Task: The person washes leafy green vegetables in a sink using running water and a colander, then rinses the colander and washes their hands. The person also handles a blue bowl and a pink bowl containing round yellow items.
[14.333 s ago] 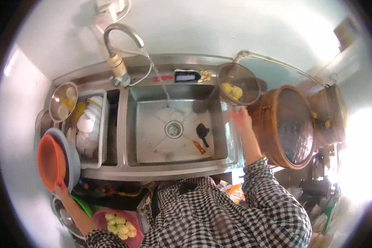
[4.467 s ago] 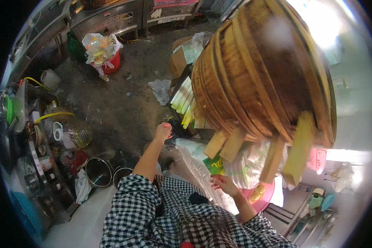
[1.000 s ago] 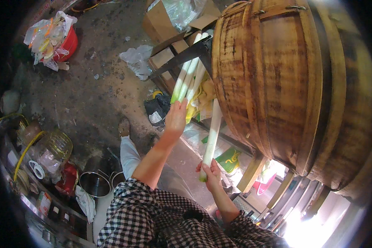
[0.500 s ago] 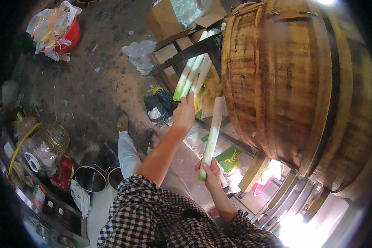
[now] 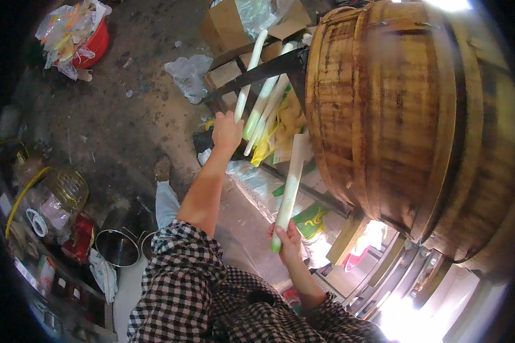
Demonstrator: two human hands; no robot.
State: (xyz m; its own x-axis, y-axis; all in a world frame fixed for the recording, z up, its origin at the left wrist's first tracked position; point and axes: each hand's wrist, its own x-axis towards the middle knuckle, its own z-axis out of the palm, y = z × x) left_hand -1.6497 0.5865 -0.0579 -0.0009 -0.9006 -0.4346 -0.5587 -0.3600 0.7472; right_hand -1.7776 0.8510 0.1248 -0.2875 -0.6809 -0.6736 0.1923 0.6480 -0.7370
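My left hand [image 5: 228, 132] is closed around the lower end of a long white leek stalk [image 5: 250, 75], which slants up and away across a dark bar. Beside it, more trimmed leeks [image 5: 267, 96] lie side by side, reaching over the same bar, the nearest one pale green at its near end. Closer to my body, my right hand [image 5: 287, 237] grips another leek stalk [image 5: 292, 186] near its green end. That stalk points away from me, its far end close to the big wooden barrel [image 5: 383, 114].
Yellow and tan packaging [image 5: 289, 123] sits under the leeks. A cardboard box [image 5: 226, 26] and a crumpled plastic bag [image 5: 189, 77] lie beyond. A red basin [image 5: 94, 46] heaped with bags stands far left. Pots [image 5: 117, 247] and a cluttered counter line the near left.
My left hand has shifted left, drawing one leek stalk apart from the others. My right hand and its stalk have stayed nearly in place.
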